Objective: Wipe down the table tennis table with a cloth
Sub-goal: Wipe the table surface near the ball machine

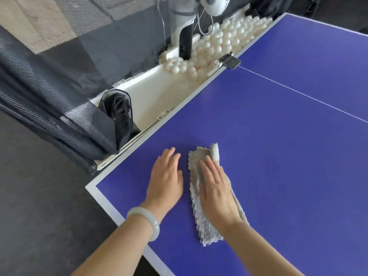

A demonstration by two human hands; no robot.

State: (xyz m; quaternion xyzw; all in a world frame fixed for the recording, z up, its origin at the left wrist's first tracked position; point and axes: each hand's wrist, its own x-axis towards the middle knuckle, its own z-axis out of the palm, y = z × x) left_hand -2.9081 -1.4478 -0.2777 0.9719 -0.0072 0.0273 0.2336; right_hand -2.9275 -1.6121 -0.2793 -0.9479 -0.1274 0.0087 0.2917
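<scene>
A blue table tennis table (278, 156) with white edge lines fills the right of the view, its corner near me at the lower left. A folded grey cloth (201, 168) lies flat on the blue top close to that corner. My right hand (216, 193) presses flat on the cloth with straight fingers. My left hand (166, 180), a pale bangle on its wrist, rests flat on the bare table just left of the cloth, not touching it.
A white trough (151, 92) runs along the table's far edge and holds several white balls (217, 44). A ball machine's base (185, 36) stands in it. Dark netting (49, 100) hangs at the left. A thin white centre line (298, 92) crosses the table.
</scene>
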